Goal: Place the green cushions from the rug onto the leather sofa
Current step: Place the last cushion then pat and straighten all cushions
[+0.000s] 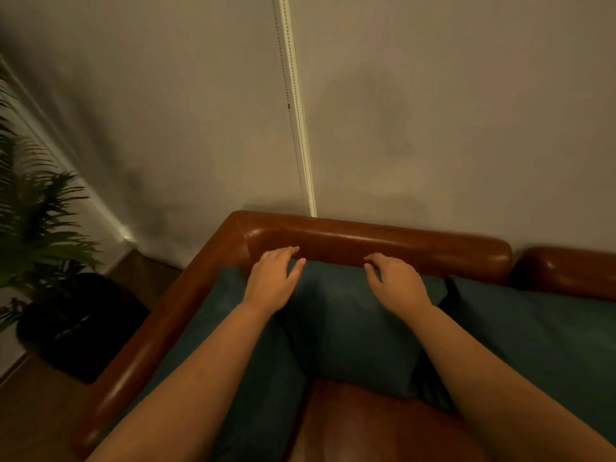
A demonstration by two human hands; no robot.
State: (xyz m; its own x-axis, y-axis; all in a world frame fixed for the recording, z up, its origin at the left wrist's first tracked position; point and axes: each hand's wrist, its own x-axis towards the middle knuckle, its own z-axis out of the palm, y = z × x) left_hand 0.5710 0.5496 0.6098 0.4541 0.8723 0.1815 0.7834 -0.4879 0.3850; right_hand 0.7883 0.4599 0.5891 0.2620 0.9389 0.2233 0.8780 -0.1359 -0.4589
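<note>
Green cushions lay along the brown leather sofa (376,241); the middle cushion (353,328) leaned against the backrest. Both hands rested at its top edge, the left hand (271,281) open with fingers spread, the right hand (395,283) loosely curled, gripping nothing.

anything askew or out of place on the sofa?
Nothing stands out. Three green cushions lean against the leather sofa: the left cushion against the arm, the middle cushion and the right cushion against the backrest. Both hands rest open on the middle cushion's top edge.
</note>
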